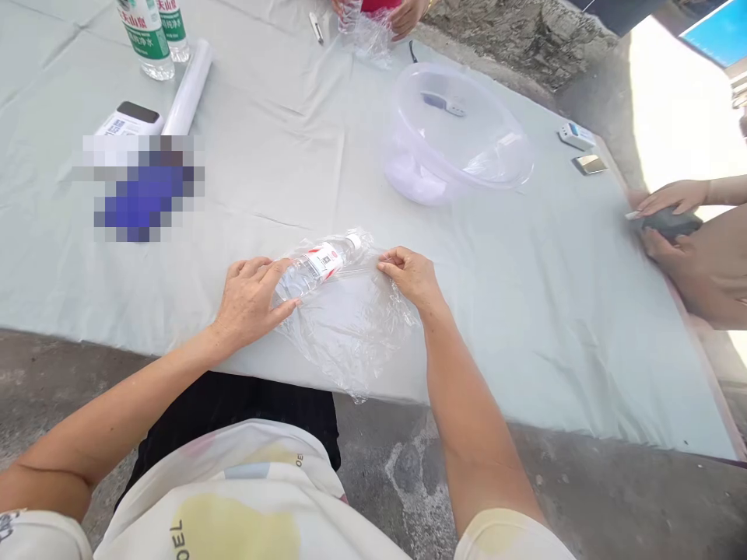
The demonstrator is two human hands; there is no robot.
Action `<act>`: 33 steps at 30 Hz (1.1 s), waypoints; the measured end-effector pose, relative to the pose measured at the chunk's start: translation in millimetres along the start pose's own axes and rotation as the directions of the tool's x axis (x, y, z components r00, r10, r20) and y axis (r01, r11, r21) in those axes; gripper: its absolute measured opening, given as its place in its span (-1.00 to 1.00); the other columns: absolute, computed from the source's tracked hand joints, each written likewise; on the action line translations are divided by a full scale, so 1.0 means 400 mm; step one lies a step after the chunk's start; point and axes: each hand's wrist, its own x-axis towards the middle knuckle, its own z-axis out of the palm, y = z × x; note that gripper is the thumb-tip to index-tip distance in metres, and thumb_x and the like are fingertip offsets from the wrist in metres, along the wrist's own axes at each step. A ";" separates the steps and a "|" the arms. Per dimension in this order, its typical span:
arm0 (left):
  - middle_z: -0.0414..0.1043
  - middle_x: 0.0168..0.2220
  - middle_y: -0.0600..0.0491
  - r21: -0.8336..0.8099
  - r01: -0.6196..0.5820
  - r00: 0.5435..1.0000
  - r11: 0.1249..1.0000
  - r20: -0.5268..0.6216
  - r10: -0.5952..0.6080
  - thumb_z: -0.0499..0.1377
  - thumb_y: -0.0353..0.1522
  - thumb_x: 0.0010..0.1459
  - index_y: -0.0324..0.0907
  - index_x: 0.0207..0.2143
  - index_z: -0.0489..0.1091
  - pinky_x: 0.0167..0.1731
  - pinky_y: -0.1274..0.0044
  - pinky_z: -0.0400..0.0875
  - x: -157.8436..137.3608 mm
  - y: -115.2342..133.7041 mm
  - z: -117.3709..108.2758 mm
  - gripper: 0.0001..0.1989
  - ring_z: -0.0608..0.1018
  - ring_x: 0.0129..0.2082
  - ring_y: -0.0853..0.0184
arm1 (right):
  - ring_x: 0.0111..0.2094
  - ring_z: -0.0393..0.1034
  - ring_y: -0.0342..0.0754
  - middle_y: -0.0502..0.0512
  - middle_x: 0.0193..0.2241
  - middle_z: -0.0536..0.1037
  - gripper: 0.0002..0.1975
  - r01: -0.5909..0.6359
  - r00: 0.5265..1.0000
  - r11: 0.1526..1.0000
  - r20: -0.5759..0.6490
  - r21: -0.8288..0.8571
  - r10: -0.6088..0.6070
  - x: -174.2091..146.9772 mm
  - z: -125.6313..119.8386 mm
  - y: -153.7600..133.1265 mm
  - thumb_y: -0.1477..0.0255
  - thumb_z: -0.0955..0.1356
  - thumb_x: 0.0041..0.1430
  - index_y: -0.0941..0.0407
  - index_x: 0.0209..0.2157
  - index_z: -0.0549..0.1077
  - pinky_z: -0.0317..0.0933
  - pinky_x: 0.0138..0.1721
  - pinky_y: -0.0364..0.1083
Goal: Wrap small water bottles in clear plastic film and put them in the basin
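Observation:
A clear water bottle (322, 262) with a white cap and a red-and-white label lies slanted on the table, its cap pointing to the far right. Thin clear plastic film (355, 327) is under and around it, crumpled toward the table's front edge. My left hand (250, 299) grips the bottle's base, thumb on the near side and fingers on the far side. To the right of the cap, my right hand (410, 274) pinches the film's edge between thumb and fingers.
A translucent basin (402, 148) stands beyond my right hand. Upright bottles (145, 43), a white roll (190, 85) and a white-and-black pack (131, 120) are at the back left. Other people's hands are at the far edge (402, 17) and right edge (677, 198).

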 end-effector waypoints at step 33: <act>0.55 0.03 -0.10 0.049 -0.102 0.992 0.994 -0.072 0.105 0.16 -0.15 0.27 -0.16 0.18 0.31 -0.03 0.29 0.32 -0.007 -0.027 0.016 -0.51 0.57 -0.06 0.09 | 0.26 0.29 0.20 0.27 0.13 0.51 -0.54 0.821 0.561 0.529 0.136 -0.214 -0.817 -0.351 0.117 -0.016 0.07 0.24 0.36 0.03 0.08 0.49 -0.04 0.29 0.32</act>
